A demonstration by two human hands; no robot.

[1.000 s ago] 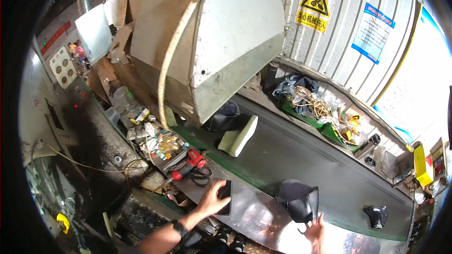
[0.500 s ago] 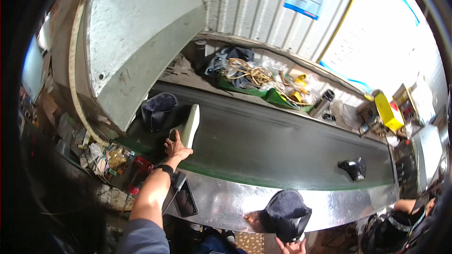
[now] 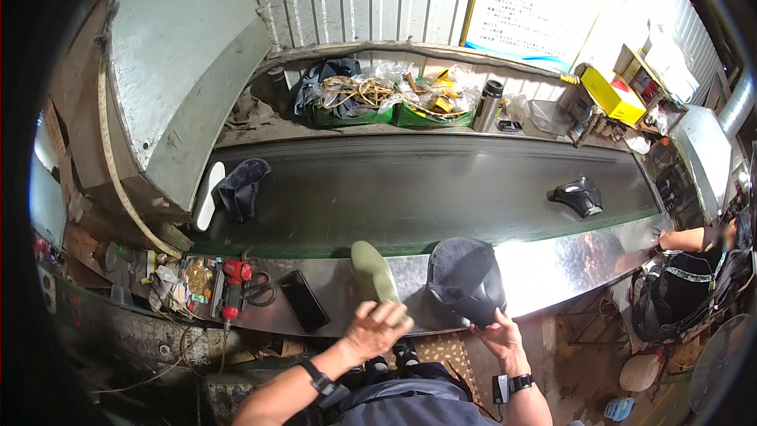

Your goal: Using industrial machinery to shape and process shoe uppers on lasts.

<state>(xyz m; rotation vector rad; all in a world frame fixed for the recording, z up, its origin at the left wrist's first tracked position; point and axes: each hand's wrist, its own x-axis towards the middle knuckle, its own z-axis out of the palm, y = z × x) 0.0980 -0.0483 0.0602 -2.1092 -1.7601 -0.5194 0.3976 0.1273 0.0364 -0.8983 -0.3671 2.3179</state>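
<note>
My left hand [image 3: 375, 333] grips the lower end of an olive-green shoe sole [image 3: 369, 268], which stands tilted over the metal ledge. My right hand [image 3: 500, 339] has its thumb and fingers closed on the lower end of a black boot upper [image 3: 467, 280], whose dark fleecy lining faces up. The upper is just right of the sole, apart from it. On the dark conveyor belt at the far left, a white sole [image 3: 208, 196] lies beside another black boot upper [image 3: 243, 189]. A third black upper [image 3: 579, 196] sits toward the belt's right end.
Left on the shiny metal ledge [image 3: 552, 272] are a red power tool [image 3: 234, 288], scissors [image 3: 259, 290] and a phone [image 3: 304, 301]. Behind the belt [image 3: 410, 185] stand green trays [image 3: 432, 117] of oddments and a steel flask [image 3: 488, 106]. Another person's arm [image 3: 684, 240] reaches in at right.
My left hand has come off the belt toward me with the olive-green sole. The right hand still holds the boot upper, now higher in view. The view has shifted.
</note>
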